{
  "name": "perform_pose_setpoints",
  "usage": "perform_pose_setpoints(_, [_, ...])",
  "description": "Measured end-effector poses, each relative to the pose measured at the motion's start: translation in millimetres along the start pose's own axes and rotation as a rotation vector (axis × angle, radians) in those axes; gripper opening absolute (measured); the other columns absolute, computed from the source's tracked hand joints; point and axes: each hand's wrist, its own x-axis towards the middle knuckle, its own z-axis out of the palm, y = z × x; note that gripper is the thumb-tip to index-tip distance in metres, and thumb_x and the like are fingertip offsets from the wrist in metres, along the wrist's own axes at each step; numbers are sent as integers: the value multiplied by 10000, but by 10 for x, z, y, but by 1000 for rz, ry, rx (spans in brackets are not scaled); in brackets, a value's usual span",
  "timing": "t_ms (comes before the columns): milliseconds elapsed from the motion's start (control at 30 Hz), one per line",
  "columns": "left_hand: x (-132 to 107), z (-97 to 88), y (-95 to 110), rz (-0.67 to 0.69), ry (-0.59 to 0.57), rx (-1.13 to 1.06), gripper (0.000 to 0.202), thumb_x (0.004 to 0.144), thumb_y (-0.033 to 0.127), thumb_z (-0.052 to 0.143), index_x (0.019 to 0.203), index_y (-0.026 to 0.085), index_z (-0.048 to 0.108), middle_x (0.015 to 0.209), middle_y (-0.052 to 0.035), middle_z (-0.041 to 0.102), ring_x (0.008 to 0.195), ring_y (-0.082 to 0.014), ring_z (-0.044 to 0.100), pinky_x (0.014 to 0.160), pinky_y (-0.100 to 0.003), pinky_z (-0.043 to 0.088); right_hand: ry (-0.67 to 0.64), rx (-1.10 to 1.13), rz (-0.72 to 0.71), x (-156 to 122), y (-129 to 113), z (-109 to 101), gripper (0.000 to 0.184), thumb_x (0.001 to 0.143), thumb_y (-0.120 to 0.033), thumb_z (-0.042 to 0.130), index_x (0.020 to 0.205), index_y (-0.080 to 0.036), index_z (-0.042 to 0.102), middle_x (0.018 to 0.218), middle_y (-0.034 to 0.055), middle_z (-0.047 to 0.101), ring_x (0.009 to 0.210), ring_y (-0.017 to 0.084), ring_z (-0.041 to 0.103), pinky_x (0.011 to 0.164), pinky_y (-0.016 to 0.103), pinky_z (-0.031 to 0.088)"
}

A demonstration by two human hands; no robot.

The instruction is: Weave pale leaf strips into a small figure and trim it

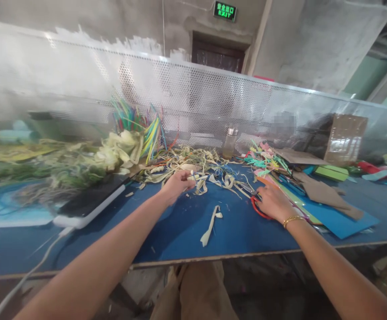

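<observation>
My left hand (178,184) is closed in a pinch over the middle of the blue table, with a small pale strip (200,178) at its fingertips. My right hand (273,201) grips a pair of scissors (260,212) by the red handles, low at the table surface. The blades point away from me and lie partly among pale scraps. Between the hands and nearer to me lies a loose pale husk-like strip (210,227), bent at its far end. A heap of dry curled strips (193,160) spreads just beyond my left hand.
A black-topped white device (91,202) with a cable lies left, beside blurred greenery (70,171). Coloured stems (140,126) and a bottle (230,141) stand behind. Blue sheets (343,220), cardboard (323,189) and paper flowers (263,155) lie right. A perforated metal panel (180,98) borders the table.
</observation>
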Motion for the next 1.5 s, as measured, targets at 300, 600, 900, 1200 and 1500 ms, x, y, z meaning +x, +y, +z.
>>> perform_pose_setpoints(300, [-14, -27, 33, 137, -63, 205, 643, 605, 243, 755, 1223, 193, 585, 811, 10, 566, 632, -91, 538, 565, -222, 444, 353, 784, -302, 407, -765, -393, 404, 827, -347, 617, 1200, -194, 593, 1142, 101, 665, 1035, 219, 623, 935, 357, 455])
perform_pose_setpoints(600, [46, -88, -15, 326, 17, 480, 636, 638, 295, 734, 1233, 162, 555, 763, -2, 624, 650, -148, 580, 607, -267, 458, 132, 1133, -298, 954, -1612, -287, 156, 744, -313, 713, 800, -168, 707, 788, 55, 725, 731, 181, 663, 699, 287, 484])
perform_pose_setpoints(900, [36, -65, -37, 291, -73, 434, 635, 652, 258, 713, 1262, 179, 556, 702, 20, 594, 539, -117, 545, 543, -246, 443, 429, 938, -340, 817, -1641, -221, 60, 733, -197, 598, 711, -193, 654, 800, 48, 676, 829, 192, 599, 792, 303, 434])
perform_pose_setpoints(1200, [8, -40, -3, 239, -76, 422, 381, 681, 208, 621, 1060, 199, 666, 683, 9, 583, 488, -118, 541, 471, -246, 452, 162, 1336, -226, 886, -1606, -152, 182, 751, -354, 585, 708, -182, 623, 607, -28, 586, 551, 114, 502, 536, 225, 370])
perform_pose_setpoints(1500, [58, -62, -93, 308, -39, 477, 428, 680, 293, 689, 1092, 180, 655, 772, -18, 601, 544, -137, 576, 486, -250, 454, 246, 971, -279, 787, -1581, -256, 197, 749, -380, 669, 668, -201, 666, 700, 33, 688, 654, 160, 601, 601, 257, 393])
